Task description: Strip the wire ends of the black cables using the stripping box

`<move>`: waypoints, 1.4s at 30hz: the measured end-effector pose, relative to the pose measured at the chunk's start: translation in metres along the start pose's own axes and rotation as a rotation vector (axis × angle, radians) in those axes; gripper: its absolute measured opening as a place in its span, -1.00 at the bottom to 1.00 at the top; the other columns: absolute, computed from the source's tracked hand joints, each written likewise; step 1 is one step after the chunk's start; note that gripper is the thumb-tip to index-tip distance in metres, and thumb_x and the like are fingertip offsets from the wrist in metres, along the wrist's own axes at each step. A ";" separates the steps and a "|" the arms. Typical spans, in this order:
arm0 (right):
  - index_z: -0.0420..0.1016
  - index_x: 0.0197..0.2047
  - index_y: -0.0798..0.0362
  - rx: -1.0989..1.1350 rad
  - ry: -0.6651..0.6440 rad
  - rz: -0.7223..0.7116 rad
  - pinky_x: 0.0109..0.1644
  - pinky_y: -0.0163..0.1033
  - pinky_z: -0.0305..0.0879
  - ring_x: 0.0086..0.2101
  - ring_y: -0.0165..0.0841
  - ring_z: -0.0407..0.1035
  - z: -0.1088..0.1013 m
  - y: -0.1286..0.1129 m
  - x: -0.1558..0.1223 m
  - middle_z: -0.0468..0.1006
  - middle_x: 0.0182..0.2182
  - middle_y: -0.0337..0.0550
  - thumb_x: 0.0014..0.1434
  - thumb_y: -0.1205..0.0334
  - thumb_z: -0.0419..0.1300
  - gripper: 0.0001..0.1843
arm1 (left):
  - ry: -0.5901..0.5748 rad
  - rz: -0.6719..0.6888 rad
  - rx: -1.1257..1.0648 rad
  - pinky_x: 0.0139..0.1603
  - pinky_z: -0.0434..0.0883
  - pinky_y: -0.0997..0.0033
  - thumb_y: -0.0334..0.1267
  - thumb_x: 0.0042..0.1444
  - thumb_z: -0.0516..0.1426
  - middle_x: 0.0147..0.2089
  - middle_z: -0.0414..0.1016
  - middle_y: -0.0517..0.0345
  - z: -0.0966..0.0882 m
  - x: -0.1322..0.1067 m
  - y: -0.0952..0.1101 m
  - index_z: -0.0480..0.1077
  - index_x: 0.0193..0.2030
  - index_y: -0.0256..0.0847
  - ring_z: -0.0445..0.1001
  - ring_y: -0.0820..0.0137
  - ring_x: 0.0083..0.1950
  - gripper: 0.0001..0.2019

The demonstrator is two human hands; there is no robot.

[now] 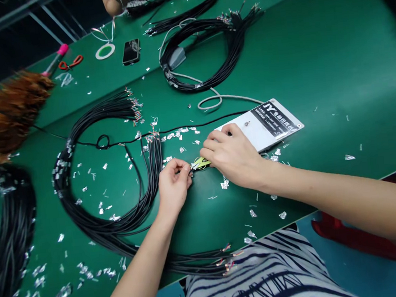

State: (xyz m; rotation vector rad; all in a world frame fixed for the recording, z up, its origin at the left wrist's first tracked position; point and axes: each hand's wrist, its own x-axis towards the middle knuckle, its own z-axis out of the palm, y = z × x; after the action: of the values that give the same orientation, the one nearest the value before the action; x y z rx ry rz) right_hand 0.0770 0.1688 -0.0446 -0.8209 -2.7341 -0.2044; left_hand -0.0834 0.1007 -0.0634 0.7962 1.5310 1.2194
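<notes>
Pinching with left hand (pixel 173 186), pressing thumb (pixel 186 170) against bent fingers (pixel 177 163). Holding right hand (pixel 233 154) back upward and curled, just beside the left fingertips yet apart from them. Slanting bare left forearm (pixel 148 265) and right forearm (pixel 332 197) inward behind the fingers.

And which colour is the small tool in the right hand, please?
The small tool looks mostly yellow-green, seen best in the head view.

White box (pixel 252 133) — "JY" and Chinese characters on dark label (pixel 276 120) | striped shirt (pixel 265 265) — large letters, word unclear
</notes>
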 end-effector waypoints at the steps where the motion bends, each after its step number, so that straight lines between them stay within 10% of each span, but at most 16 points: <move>1: 0.51 -0.35 0.06 -0.002 0.003 0.001 -0.16 -0.07 -0.07 -0.23 -0.20 0.28 0.000 -0.001 0.000 0.58 -0.37 -0.11 0.20 0.55 0.11 -0.76 | -0.004 -0.001 0.010 -0.65 0.06 0.65 -0.24 -0.10 0.28 -0.59 0.29 0.32 0.000 0.000 0.000 0.31 -0.49 -0.25 0.14 0.65 -0.66 -0.78; 8: 0.50 -0.25 0.08 0.058 -0.056 0.012 -0.06 -0.03 -0.01 -0.10 -0.13 0.34 -0.011 0.000 -0.003 0.60 -0.22 -0.05 0.19 0.45 0.21 -0.89 | -0.005 0.120 0.225 -0.60 0.07 0.57 -0.25 0.03 0.20 -0.56 0.22 0.33 -0.004 -0.003 -0.004 0.31 -0.46 -0.20 0.16 0.56 -0.60 -0.85; 15: 0.42 -0.11 -0.01 0.259 0.349 0.230 0.03 -0.03 0.14 -0.02 -0.17 0.43 -0.033 0.023 -0.064 0.63 -0.07 -0.10 0.28 0.37 0.15 -0.87 | -0.012 0.144 0.288 -0.55 0.06 0.52 -0.25 0.06 0.19 -0.55 0.21 0.31 -0.008 -0.004 -0.007 0.32 -0.44 -0.17 0.15 0.50 -0.57 -0.87; 19: 0.42 -0.20 -0.04 0.258 0.327 0.193 0.04 -0.02 0.17 0.02 -0.19 0.41 -0.022 0.017 -0.092 0.64 -0.04 -0.15 0.21 0.45 0.19 -0.82 | -0.008 0.143 0.288 -0.55 0.06 0.51 -0.23 0.06 0.18 -0.54 0.22 0.31 -0.007 -0.004 -0.007 0.32 -0.43 -0.17 0.14 0.51 -0.58 -0.86; 30: 0.44 -0.20 -0.06 0.240 0.435 0.225 0.10 0.04 0.21 0.00 -0.15 0.45 -0.014 0.008 -0.091 0.67 -0.10 -0.18 0.19 0.45 0.23 -0.80 | 0.045 0.105 0.170 -0.62 0.08 0.57 -0.18 0.06 0.22 -0.50 0.27 0.30 -0.022 -0.026 0.008 0.33 -0.41 -0.21 0.15 0.59 -0.61 -0.81; 42: 0.51 -0.09 0.07 1.527 0.089 0.512 -0.31 -0.29 0.41 -0.31 -0.37 0.50 -0.016 -0.065 -0.046 0.62 -0.29 -0.14 0.17 0.31 0.21 -0.78 | -0.258 -0.005 -0.006 -0.22 0.42 0.53 -0.34 -0.01 0.33 -0.20 0.41 0.18 -0.016 -0.081 0.021 0.29 -0.15 -0.12 0.47 0.43 -0.16 -0.66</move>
State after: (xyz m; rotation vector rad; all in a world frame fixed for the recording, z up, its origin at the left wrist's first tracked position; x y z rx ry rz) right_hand 0.0814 0.0873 -0.0471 -0.8192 -1.6424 1.6053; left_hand -0.0756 0.0284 -0.0201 0.9078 1.3176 1.0719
